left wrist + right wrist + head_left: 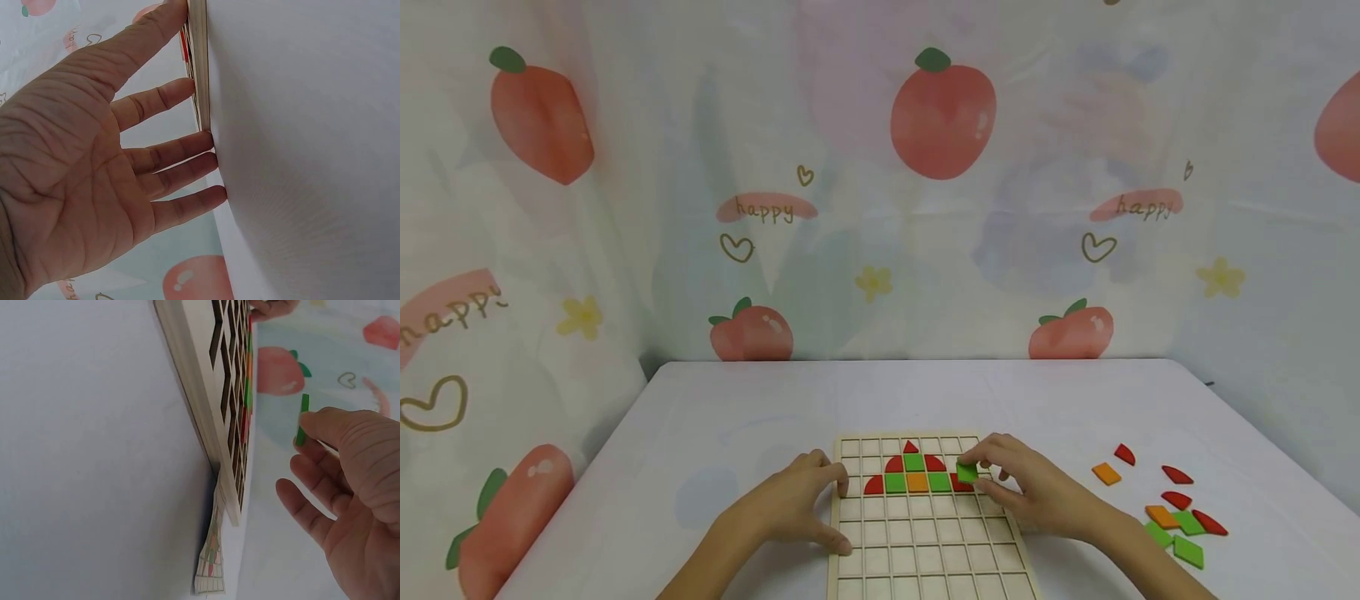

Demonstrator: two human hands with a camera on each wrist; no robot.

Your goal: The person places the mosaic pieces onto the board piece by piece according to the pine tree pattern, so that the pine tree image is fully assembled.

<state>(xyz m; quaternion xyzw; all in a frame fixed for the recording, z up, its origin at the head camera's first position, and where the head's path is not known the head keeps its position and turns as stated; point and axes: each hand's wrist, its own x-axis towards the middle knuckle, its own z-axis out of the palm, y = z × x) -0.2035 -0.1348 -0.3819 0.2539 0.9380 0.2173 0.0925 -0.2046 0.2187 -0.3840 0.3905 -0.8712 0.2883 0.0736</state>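
Note:
A wooden grid board (902,562) lies on the table. Its upper rows hold a stepped pattern: a red triangle (911,447) on top, green squares (896,482), an orange square (917,482) and red quarter-rounds (875,485) at the sides. My right hand (1037,492) pinches a green square tile (303,422) between thumb and fingertips, raised above the board's right side. In the head view that tile overlaps a red piece at the pattern's right end. My left hand (801,504) is spread along the board's left edge, fingers fairly straight, fingertips at the rim and the tabletop.
Loose tiles lie right of the board: red curved pieces (1177,475), orange pieces (1106,474) and several green ones (1188,552), some overlapping. A printed sheet (212,562) sticks out beside the board in the right wrist view. A patterned curtain (955,275) hangs behind the table.

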